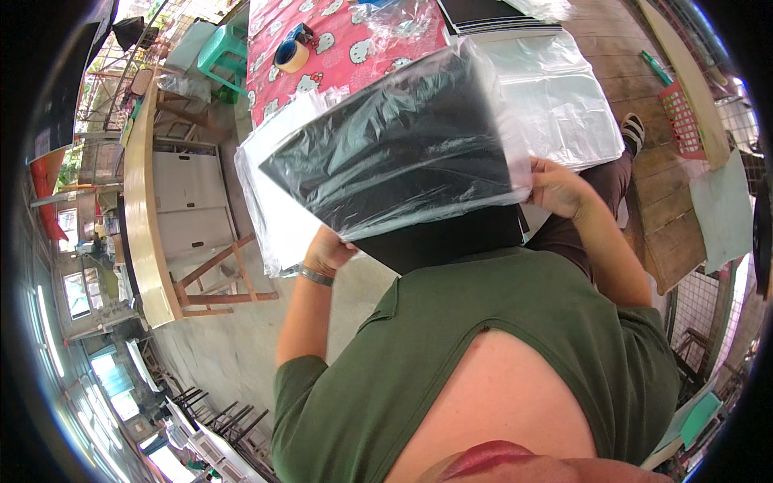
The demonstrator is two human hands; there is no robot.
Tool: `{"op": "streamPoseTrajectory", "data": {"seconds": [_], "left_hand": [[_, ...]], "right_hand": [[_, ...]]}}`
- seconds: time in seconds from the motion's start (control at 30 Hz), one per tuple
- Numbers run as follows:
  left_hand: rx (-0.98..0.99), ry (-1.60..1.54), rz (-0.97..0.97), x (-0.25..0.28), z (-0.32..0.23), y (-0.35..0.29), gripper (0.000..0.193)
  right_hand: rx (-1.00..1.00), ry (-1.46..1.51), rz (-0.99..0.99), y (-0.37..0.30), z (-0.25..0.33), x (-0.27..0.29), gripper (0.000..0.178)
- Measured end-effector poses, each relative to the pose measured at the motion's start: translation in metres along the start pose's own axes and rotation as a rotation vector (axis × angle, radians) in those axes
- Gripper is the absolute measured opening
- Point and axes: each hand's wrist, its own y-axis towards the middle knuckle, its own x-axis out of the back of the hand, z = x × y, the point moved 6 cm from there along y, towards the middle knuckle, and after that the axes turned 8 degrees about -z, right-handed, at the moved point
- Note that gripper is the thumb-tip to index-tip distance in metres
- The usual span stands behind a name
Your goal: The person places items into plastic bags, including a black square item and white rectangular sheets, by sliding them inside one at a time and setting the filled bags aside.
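A flat black board (403, 137) lies inside a clear plastic sleeve (509, 149), tilted in front of my chest. My left hand (328, 251) is closed at the sleeve's lower left edge, its fingertips partly hidden. At the right edge, my right hand (557, 187) pinches the plastic between thumb and fingers. Another black surface (451, 237) shows below the sleeve, against my shirt; I cannot tell whether it is a separate board. White sheets in plastic (262, 197) lie under the sleeve's left side.
A table with a pink patterned cover (346, 40) stands ahead, bearing a tape roll (291, 56) and crumpled plastic (394, 20). Black boards (499, 24) are stacked at the far right, beyond a pile of clear sleeves (564, 105). A green stool (224, 58) and wooden bench (145, 209) stand left.
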Motion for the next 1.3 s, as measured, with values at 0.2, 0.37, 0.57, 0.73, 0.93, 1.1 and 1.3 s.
{"op": "streamPoseTrajectory", "data": {"seconds": [0.2,0.37,0.57,0.73,0.93,1.1,1.3], "left_hand": [[-0.146,-0.169,-0.549,0.059,0.097,0.005,0.019],[-0.108,0.089,-0.459,0.056,0.143,-0.011,0.028],[-0.112,0.122,-0.539,0.082,0.186,-0.022,0.031],[-0.263,0.333,-0.545,0.102,0.205,-0.015,0.025],[-0.47,0.438,-0.661,-0.009,0.136,-0.058,0.019],[-0.918,0.082,-0.623,0.003,0.071,-0.08,0.027],[-1.08,-0.007,-0.767,0.114,-0.004,-0.108,0.016]], "right_hand": [[-0.06,0.09,-0.236,-0.019,-0.075,0.043,0.013],[-0.078,0.073,-0.409,-0.033,-0.1,0.062,0.014],[-0.048,-0.009,-0.464,-0.045,-0.126,0.072,0.017],[0.091,-0.654,-0.51,-0.049,-0.115,0.071,0.016],[0.549,-1.251,-0.684,-0.044,-0.036,0.05,0.022],[0.961,-1.548,-0.588,0.003,0.009,0.03,0.018],[0.941,-1.562,-0.479,0.031,0.004,0.058,0.007]]}}
